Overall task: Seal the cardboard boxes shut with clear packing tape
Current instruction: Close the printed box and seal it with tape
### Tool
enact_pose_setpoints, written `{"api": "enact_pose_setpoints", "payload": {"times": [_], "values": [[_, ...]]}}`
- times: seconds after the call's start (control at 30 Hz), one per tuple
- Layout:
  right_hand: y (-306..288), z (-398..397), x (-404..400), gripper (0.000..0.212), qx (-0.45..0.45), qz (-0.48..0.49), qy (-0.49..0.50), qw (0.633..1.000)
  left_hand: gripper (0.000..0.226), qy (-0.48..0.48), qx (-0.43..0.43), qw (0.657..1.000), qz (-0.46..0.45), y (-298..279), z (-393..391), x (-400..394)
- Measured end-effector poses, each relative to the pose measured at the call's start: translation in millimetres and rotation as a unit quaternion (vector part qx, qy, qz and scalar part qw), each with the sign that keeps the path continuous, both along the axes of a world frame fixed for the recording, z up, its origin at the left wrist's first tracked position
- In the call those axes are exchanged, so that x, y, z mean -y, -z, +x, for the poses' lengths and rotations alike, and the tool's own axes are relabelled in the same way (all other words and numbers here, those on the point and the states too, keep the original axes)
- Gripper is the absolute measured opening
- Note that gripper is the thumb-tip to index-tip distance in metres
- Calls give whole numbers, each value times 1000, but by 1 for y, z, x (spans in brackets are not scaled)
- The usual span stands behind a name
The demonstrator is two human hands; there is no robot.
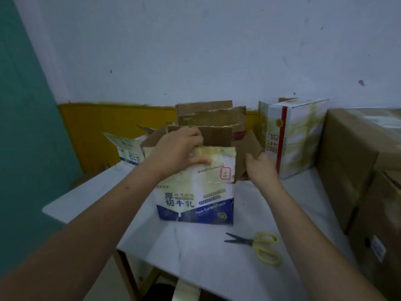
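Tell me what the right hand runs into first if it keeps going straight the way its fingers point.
The right hand points up and away, already holding the brown side flap of the toast box. Past that, probably the white and red milk carton, though depth is unclear.

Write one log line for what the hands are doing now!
left hand: grips front flap | right hand: holds side flap | toast box: open, untaped | scissors: idle

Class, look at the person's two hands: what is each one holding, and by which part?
The left hand grips the near top flap of the toast box; the right hand holds the same box's right side flap by its lower edge.
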State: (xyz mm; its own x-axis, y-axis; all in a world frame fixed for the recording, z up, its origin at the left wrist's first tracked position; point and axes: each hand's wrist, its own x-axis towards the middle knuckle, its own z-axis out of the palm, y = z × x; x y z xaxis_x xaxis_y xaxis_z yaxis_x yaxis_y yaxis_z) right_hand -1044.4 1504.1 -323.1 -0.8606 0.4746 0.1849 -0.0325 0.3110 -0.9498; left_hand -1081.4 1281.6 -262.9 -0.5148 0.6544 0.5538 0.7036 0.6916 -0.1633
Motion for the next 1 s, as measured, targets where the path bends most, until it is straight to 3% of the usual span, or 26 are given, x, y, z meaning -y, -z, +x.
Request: {"api": "enact_pose_setpoints", "payload": {"times": [0.07,0.13,0.2,0.27,0.3,0.33,0.37,0.43,0.5,0.53,0.67,0.77,0.9,1.0], "values": [[-4,11,-2,20,-28,26,19,999,42,93,-75,992,-39,-5,29,4],[-8,23,-5,43,-49,122,31,991,46,127,-41,989,-69,-1,54,3],[-10,38,-5,67,-74,253,28,964,58,99,184,976,-58,4,72,-3],[-4,43,-3,69,-109,308,0,945,69,88,467,880,-1,11,74,-9],[-1,43,-3,68,-130,310,-9,942,66,85,540,837,18,16,69,-13],[2,42,-2,67,-149,305,-11,941,55,80,553,829,27,22,62,-17],[4,42,-1,66,-159,303,-7,940,41,75,514,854,28,26,54,-21],[6,43,4,64,-155,308,4,939,22,65,327,942,-25,30,31,-30],[8,43,9,63,-151,310,2,939,30,44,154,983,-88,32,5,-39],[10,42,11,62,-153,311,4,938,41,24,117,988,-99,33,-10,-43],[9,37,10,62,-152,311,7,938,83,-60,146,982,-101,37,-64,-58],[13,39,13,65,-148,346,12,926,93,-67,203,974,-71,44,-92,-68],[26,35,12,63,-83,425,-70,899,71,-49,246,965,-74,50,-104,-72],[25,26,3,64,33,453,-144,879,50,-21,206,978,20,27,-80,-53]]}}
